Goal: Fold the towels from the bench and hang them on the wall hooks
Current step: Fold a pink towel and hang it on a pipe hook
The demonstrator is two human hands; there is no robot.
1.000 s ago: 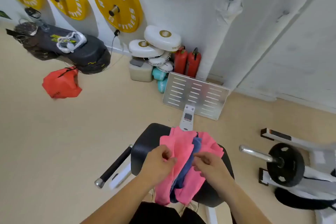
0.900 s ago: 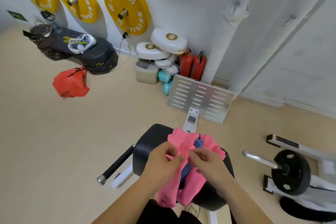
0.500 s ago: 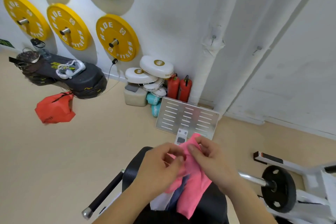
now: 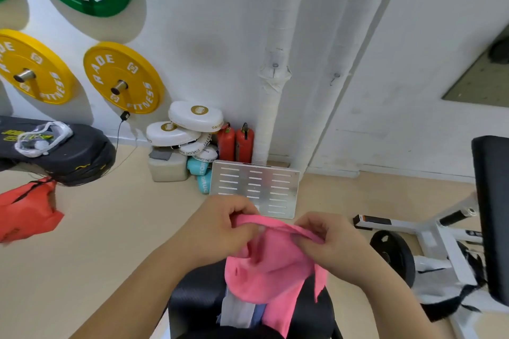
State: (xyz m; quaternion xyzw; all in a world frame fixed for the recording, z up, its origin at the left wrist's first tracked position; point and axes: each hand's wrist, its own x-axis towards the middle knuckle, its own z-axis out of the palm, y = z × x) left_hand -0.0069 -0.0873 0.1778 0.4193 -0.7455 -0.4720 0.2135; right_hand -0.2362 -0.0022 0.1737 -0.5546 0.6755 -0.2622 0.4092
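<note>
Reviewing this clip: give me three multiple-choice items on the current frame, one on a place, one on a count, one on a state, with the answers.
1. Where is the metal slotted plate?
A. on the bench
B. on the floor by the wall
C. hung on a hook

2. How many yellow weight plates show on the wall?
A. two
B. one
C. four

3. How is the pink towel held?
A. lying untouched
B. left hand only
C. pinched in both hands' grip

Answers: 1 B, it stands by the red extinguishers. 2 A, two discs. 3 C, left hand and right hand pinch its top edge above the bench.

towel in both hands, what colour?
Pink towel, clearest in the head view.
</note>
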